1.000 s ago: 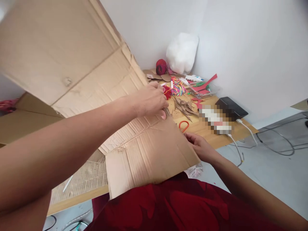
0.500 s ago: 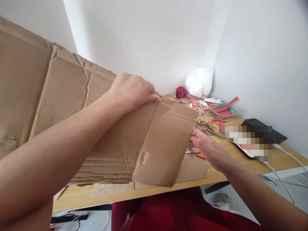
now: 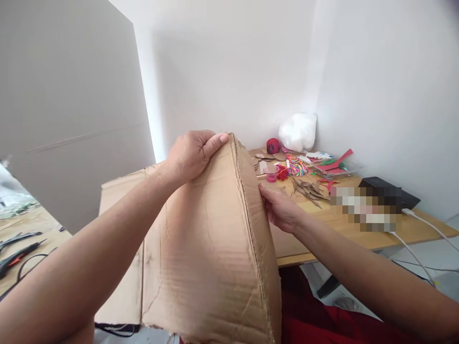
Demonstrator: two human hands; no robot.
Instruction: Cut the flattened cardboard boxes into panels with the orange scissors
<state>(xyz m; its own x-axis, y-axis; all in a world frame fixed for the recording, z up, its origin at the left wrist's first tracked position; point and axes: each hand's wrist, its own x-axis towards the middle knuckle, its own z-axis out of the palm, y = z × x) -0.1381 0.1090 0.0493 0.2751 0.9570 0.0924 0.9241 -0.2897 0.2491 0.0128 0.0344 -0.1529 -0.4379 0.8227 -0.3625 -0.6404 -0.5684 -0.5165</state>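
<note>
A large brown cardboard sheet is held up in front of me, bent along a crease near its right side. My left hand grips its top edge beside the crease, thumb on the near face and the other fingers mostly behind. At the right flap, my right hand pinches the edge, with its thumb on the outside and the remaining fingers partly hidden. The lower part of the sheet hangs past the table's front edge, over my red clothing.
On the wooden table are brown cardboard scraps, colourful threads, a small pink cup, a red yarn ball, white stuffing and a black box. Pliers-like tools lie at the left.
The cardboard has swung down and turned, and now bends at a crease between my hands. Both hands have shifted left. Tools at the left and the pink cup have come into view.
</note>
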